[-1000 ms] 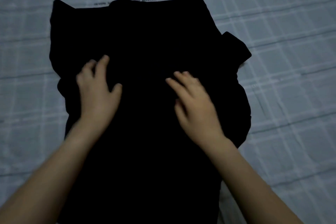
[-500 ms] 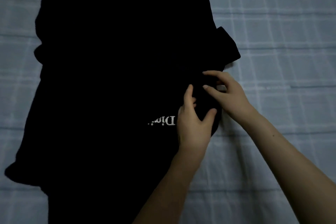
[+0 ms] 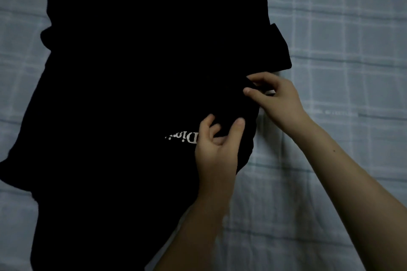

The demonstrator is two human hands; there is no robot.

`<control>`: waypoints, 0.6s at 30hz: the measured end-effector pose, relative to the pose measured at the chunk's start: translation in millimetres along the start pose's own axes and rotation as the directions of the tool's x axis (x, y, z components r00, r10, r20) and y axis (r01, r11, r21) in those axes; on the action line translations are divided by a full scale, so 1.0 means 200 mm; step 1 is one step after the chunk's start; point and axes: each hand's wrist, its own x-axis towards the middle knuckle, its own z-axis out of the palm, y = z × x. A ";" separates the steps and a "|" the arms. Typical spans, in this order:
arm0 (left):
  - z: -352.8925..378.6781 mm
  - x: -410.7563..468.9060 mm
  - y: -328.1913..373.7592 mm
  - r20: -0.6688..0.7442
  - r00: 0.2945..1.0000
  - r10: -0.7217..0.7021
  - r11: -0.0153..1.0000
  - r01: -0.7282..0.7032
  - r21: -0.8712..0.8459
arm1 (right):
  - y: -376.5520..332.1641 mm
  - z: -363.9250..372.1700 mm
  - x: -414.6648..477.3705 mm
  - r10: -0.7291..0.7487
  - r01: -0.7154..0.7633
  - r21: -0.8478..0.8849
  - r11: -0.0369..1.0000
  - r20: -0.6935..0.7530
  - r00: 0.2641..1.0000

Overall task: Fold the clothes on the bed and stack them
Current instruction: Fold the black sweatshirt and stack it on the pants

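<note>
Bed sheet (image 3: 341, 28): pale grey-blue cloth with a lighter check pattern. It fills the whole background and shows along the left margin and across the right half of the view. Light creases run across it.

Black garment (image 3: 143, 72): a single dark piece of clothing, spread mostly flat on the bed sheet. It covers the left and centre of the view and runs past the top and bottom edges. The outline is uneven and bulges on the left side. Surface detail is lost in the dim light.

Sleeve (image 3: 278, 48): short and black. It juts from the garment's right edge onto the sheet, just above the right hand.

Right hand (image 3: 279, 101): reaches in from the lower right. Thumb and forefinger pinch the garment's right edge, with a fold of black cloth caught between them.

Left hand (image 3: 217, 152): comes up from the bottom centre and lies on the garment just below the right hand. Its fingers and thumb curl around a bunched ridge of the black fabric and grip it.

White lettering (image 3: 187, 137): a short printed line on the garment, seen upside down. The left hand's fingers partly cover it, and the full wording cannot be read.
</note>
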 end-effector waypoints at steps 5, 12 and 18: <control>0.02 0.04 0.03 -0.102 0.995 -0.016 1.000 0.014 -0.018 | 0.02 -0.08 0.06 -0.062 0.056 -0.065 0.996 -0.107 0.992; -0.05 0.00 -0.03 -0.058 0.998 0.027 1.000 -0.028 -0.012 | 0.07 -0.06 0.02 -0.046 0.045 -0.015 0.999 -0.059 0.997; -0.06 0.09 0.07 0.185 0.982 0.038 0.994 -0.018 -0.108 | 0.04 -0.10 0.03 -0.146 0.147 -0.026 0.989 0.032 0.989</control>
